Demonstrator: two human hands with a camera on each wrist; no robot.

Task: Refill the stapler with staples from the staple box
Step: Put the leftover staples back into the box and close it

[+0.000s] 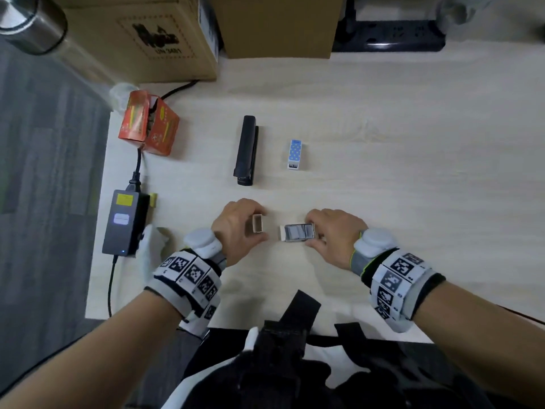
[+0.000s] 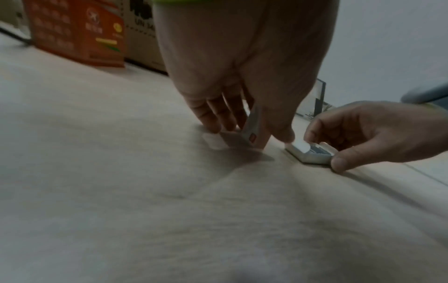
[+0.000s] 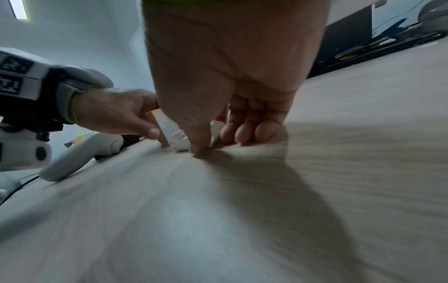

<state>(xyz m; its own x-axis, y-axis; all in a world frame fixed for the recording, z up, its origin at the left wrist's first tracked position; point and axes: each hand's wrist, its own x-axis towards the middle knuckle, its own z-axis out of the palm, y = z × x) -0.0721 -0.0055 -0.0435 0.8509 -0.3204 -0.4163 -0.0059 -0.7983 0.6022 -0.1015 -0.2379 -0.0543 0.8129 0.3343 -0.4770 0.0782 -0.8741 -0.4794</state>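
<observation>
Right hand [image 1: 330, 231] around staple tray [image 1: 298, 232], staples [image 1: 298, 231] inside

- Head view looks steeply down on the counter [image 1: 383, 119] from above.
- Wrist views skim low, close, facing each other.
- All three share both hands' patch of counter.

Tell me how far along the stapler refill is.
Done: staple box pulled apart. In hand: left hand holds the empty sleeve; right hand holds the staple tray. Left: the stapler lies closed and untouched; no staples loaded yet.
</observation>
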